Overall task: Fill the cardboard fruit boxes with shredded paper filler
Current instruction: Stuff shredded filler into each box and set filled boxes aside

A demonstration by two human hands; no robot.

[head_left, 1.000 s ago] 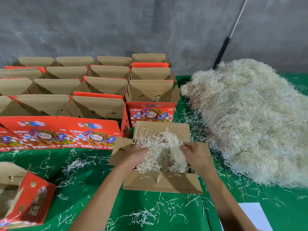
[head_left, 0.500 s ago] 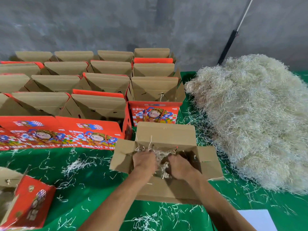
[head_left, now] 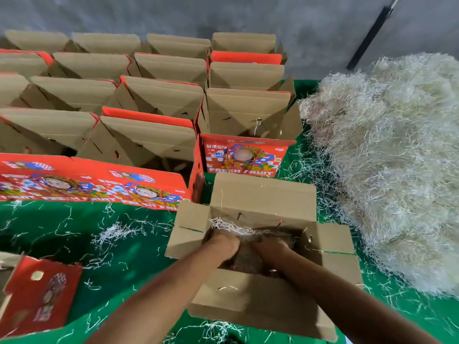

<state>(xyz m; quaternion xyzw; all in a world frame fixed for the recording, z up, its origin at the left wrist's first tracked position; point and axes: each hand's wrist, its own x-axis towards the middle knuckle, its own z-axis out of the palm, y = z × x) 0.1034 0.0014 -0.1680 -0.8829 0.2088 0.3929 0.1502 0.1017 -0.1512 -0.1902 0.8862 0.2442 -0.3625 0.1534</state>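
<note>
With both arms reaching down from the bottom of the head view, I have my hands inside the open box [head_left: 258,202] in front of me. Left hand [head_left: 227,242] and right hand [head_left: 269,245] sit side by side, low in the box, on the shredded paper [head_left: 231,225] there. Fingers are buried in shadow and blur; I cannot tell whether either hand is flat on the filler or curled round some of it.

Box: plain brown corrugated inside, all four flaps folded outward, standing on the green table cover [head_left: 74,234]. Only a thin pale fringe of filler shows along the far edge of my left hand; the rest of the interior is dark.

Filler stock: a big heap of shredded paper [head_left: 387,165], cream-white, fine and tangled, lies on the cover just right of the box. Loose strands [head_left: 111,234] are scattered over the green on the left and near the front edge.

Behind and to the left, rows of open fruit boxes [head_left: 154,95] stand packed together, brown flaps up, red printed fronts reading "FRESH FRUIT". One more red box [head_left: 37,296] lies tipped at the near left. Grey wall [head_left: 173,13] beyond; a dark pole [head_left: 370,38] leans against it at upper right.
</note>
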